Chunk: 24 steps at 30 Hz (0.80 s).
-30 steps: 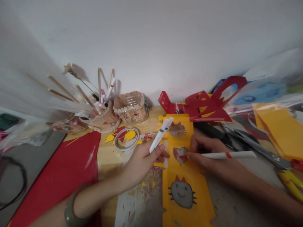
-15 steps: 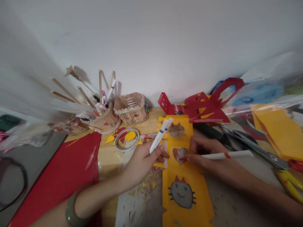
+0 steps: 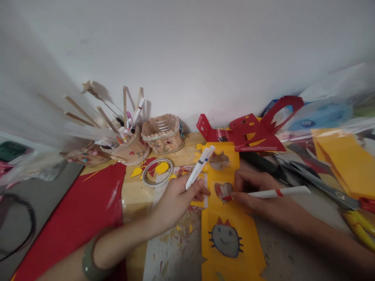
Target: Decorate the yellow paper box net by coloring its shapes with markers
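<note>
**A:** Right grip first?
**B:** Right hand (image 3: 249, 188): thumb and fingers together, clamped on the red-banded marker (image 3: 283, 192), low down near its tip. Lower right of centre.
**A:** How does the marker lie?
**B:** Long axis nearly level across the frame; red tip points left, into the lower right part of the heart panel (image 3: 219, 189). Panel's just left of the right fingertips, reddish colour on part of it.
**A:** Which hand's nearer?
**B:** Right. Left hand (image 3: 179, 195) is across on the other side, clamped on two white markers (image 3: 199, 168) tilted toward upper right; its fingertips sit at the left edge of the yellow strip (image 3: 217, 210).
**A:** Strip's axis?
**B:** Top to bottom of frame, roughly crosswise to the red-banded marker. Cat face (image 3: 225, 240) below the heart.
**A:** Further out?
**B:** Tape roll (image 3: 145, 182) left of centre on the worktop (image 3: 134, 207), scissors (image 3: 319, 181) at right.
**A:** Anything unclear?
**B:** Right hand covers some of the barrel; tip contact too small to confirm. Left fingertips' pressure, can't tell. Strip's lower end cut off by frame. Right forearm blurred.
</note>
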Motion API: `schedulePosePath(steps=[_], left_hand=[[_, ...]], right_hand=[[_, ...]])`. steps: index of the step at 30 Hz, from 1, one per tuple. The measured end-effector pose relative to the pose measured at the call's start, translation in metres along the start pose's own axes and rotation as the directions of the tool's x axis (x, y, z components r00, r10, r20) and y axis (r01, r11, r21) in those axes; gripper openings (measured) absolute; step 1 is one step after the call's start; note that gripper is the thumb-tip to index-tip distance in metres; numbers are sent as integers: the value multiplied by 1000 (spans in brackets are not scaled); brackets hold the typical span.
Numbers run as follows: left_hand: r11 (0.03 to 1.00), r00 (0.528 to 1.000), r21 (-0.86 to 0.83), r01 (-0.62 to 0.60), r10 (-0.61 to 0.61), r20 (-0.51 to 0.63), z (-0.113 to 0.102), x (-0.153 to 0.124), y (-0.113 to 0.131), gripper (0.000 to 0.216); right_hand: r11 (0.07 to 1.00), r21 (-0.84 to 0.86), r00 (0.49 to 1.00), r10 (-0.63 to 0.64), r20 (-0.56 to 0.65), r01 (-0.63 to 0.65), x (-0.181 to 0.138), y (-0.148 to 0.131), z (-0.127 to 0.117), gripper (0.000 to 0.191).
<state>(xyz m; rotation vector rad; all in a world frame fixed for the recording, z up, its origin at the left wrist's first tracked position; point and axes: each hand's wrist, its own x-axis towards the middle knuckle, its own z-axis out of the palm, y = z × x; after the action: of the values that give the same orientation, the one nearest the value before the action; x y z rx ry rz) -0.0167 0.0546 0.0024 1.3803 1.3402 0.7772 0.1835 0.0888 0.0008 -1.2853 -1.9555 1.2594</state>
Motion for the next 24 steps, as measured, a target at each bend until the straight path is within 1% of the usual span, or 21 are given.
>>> schedulePosePath(steps=[1, 4, 5, 8, 12, 16, 20, 24], left_hand=[[1000, 1000, -2, 2, -2, 0, 0, 0, 0, 38], [1000, 1000, 1, 12, -12, -1, 1, 1, 1, 38], [1000, 1000, 2, 10, -10, -2, 1, 1, 2, 38], [1000, 1000, 5, 2, -2, -3, 0, 1, 2, 37], [1000, 1000, 0, -2, 2, 2, -1, 0, 1, 37], [1000, 1000, 20, -4, 4, -1, -1, 0, 0, 38], [1000, 1000, -10, 2, -2, -6, -1, 1, 0, 37], [1000, 1000, -2, -4, 4, -2, 0, 1, 0, 37]], right_hand=[[1000, 3, 1000, -1, -9, 1, 0, 0, 0, 30], [1000, -29, 995, 2, -104, -5, 1, 0, 0, 26], [999, -41, 993, -1, -117, -3, 1, 0, 0, 25], [998, -63, 995, -17, -101, 11, 2, 2, 1, 26], [998, -64, 993, -32, -116, 24, 2, 5, 1, 27], [997, -77, 993, -32, -115, 23, 2, 6, 1, 26], [996, -89, 993, -26, -112, 16, 2, 5, 1, 26], [996, -91, 993, -22, -120, 11, 2, 5, 1, 26]])
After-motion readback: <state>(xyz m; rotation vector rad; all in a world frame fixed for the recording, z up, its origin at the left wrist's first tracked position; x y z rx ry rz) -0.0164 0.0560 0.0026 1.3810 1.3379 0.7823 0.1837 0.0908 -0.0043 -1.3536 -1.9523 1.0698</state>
